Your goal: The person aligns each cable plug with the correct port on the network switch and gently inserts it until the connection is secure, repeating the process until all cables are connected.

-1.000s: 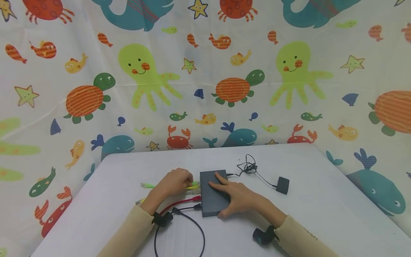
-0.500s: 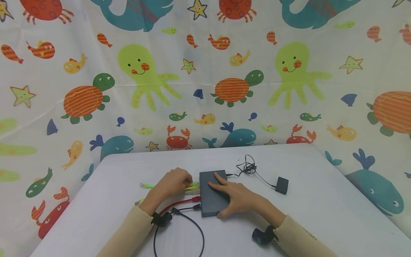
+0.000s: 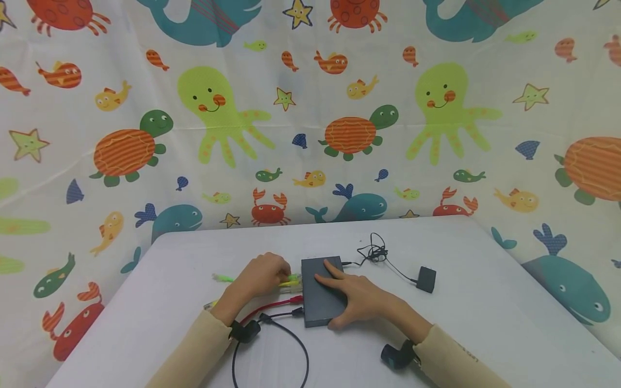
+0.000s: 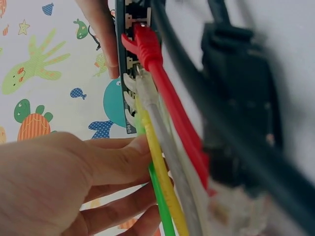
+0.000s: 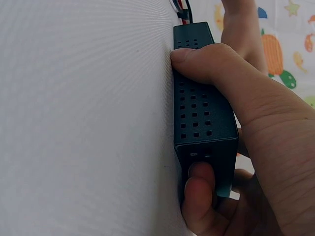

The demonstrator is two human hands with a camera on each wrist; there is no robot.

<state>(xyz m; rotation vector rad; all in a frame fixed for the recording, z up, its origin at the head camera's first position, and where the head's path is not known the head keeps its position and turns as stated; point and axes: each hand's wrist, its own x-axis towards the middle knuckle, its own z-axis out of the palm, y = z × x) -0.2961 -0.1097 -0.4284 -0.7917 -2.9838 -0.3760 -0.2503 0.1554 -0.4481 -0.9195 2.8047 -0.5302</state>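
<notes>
In the head view a dark network switch [image 3: 317,302] lies flat on the table, its port side to the left. My right hand [image 3: 361,296] grips it, thumb pressed on the vented side [image 5: 195,110] and other fingers spread over the top and curled at the far edge. My left hand [image 3: 262,275] pinches the green network cable [image 4: 161,199] between thumb and forefinger, right at the ports. Beside it a yellow cable [image 4: 166,189], a grey cable [image 4: 170,152] and a red cable [image 4: 174,105] run into neighbouring ports. The green plug's tip is hidden behind my fingers.
A black cable [image 3: 306,350] with a dark block loops from the switch toward the near table edge. On the right, a thin cord [image 3: 374,252] lies tangled and leads to a black power adapter [image 3: 427,279]. A sea-animal curtain [image 3: 310,108] hangs behind the white table [image 3: 485,291].
Both hands keep their places on the cable and the switch. The free end of the green cable at the left has shifted slightly upward.
</notes>
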